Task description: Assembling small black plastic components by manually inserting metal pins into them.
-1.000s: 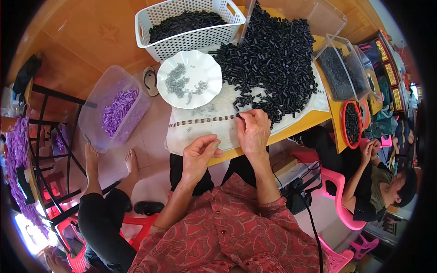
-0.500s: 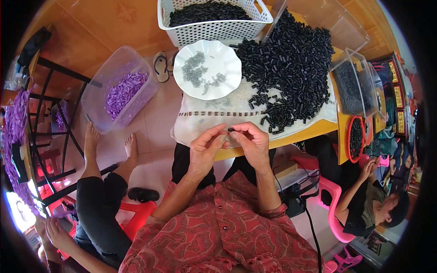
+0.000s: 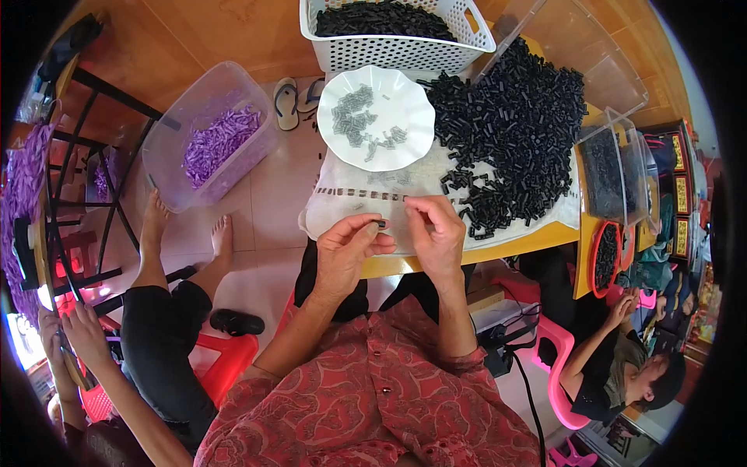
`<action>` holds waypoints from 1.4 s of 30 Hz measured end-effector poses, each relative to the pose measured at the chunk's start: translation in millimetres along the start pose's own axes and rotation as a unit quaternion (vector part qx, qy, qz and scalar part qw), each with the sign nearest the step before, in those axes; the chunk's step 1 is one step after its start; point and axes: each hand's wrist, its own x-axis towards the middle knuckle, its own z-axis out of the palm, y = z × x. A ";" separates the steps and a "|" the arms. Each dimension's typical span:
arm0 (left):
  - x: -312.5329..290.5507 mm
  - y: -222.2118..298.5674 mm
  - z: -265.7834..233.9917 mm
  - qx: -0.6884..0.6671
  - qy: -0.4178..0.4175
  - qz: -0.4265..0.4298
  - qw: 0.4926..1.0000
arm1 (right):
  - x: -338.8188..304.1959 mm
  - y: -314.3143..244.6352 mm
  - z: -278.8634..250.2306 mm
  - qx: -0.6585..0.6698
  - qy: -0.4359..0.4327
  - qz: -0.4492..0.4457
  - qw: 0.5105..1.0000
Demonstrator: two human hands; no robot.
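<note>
My left hand (image 3: 342, 253) pinches a short black tube-like piece (image 3: 380, 223) between thumb and fingertips, over the near edge of the cloth. Just to its right, my right hand (image 3: 438, 237) is apart from it. Its thumb and forefinger come close together over the white cloth (image 3: 334, 214); whatever they may hold is too small to make out. Beyond the hands stands a white scalloped plate (image 3: 416, 128) with small clear tube-like pieces (image 3: 354, 117). A few more clear pieces lie on the cloth. A large heap of black pieces (image 3: 513, 132) spreads to the right.
A white perforated basket (image 3: 397, 56) of black pieces stands behind the plate. Clear boxes (image 3: 615, 175) and a red bowl (image 3: 604, 261) are at the right. On the left floor sits a clear tub (image 3: 233, 167) with purple pieces. People sit on both sides.
My right hand has drawn away from my left, outward over the cloth. The black piece, earlier between both hands, is now in my left alone. The whole view has shifted slightly.
</note>
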 end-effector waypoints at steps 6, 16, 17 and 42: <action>1.3 3.5 -7.7 -0.054 -0.005 -0.027 0.998 | 16.3 13.8 15.9 -0.096 0.017 -0.037 0.995; 4.1 7.7 -15.2 -0.157 -0.051 -0.063 0.984 | 21.2 13.5 20.5 -0.193 -0.023 -0.039 0.980; 4.1 8.2 -14.7 -0.157 -0.051 -0.063 0.984 | 22.1 13.6 20.7 -0.193 -0.023 -0.039 0.980; -8.7 2.8 1.7 -0.036 -0.109 0.015 0.993 | -27.3 -26.9 -12.1 0.197 -0.080 0.053 0.976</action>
